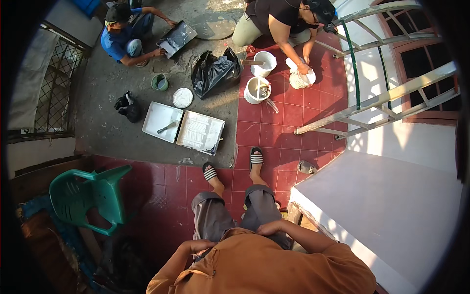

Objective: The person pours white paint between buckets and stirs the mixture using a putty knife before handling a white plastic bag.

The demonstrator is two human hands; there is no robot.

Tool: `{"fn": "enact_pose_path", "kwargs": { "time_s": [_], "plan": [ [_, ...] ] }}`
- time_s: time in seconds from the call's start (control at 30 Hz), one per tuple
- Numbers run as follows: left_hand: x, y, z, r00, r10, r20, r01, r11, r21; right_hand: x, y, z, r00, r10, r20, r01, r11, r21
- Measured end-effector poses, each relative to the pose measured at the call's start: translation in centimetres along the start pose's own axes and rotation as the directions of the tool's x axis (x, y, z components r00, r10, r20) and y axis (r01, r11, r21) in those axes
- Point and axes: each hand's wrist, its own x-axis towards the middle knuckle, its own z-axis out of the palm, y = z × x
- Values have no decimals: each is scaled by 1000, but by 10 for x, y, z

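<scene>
At lower centre, grey trousers (211, 215) lie under the right hand (270, 228), just beside the left hand (201, 246); whether either is open or closed cannot be told.

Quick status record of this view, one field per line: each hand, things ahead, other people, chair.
Left hand: at the lap, fingers partly hidden, nothing visibly held
Right hand: at the lap, over gray trousers, nothing visibly held
Ahead: left tray holding a brush; right tray, streaked white; black bag
Co-worker in blue: crouching, handling a dark tray
Co-worker in black: bending over a white container
Chair: green, at left
</scene>
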Motion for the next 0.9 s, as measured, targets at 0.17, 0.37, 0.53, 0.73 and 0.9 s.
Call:
{"fn": "enact_pose_path", "kwargs": {
  "time_s": [0.17, 0.37, 0.53, 0.73, 0.9],
  "plan": [
    [81, 4, -20, 998, -5, 68, -13, 968, 250, -34, -19, -47, 962, 203, 184, -226, 967, 114],
    [74, 123, -36, 992, -126, 31, 118, 975, 186, -34, -14, -103, 960, 259, 106, -276, 940, 199],
    [114, 172, -104, 954, 79, -290, 7, 959, 283, -14, -4, -201, 751, 4, -661, -112, 986, -122],
    [188, 193, -221, 487, 624, -611, -149, 748, 646, 7, 60, -373, 279, -261, -924, 2, 963, -271],
    [209, 272, -287, 463, 534, -707, -300, 846, 442, 3, 90, -526, -97, -268, -959, -308, 924, -227]
  ]
}}
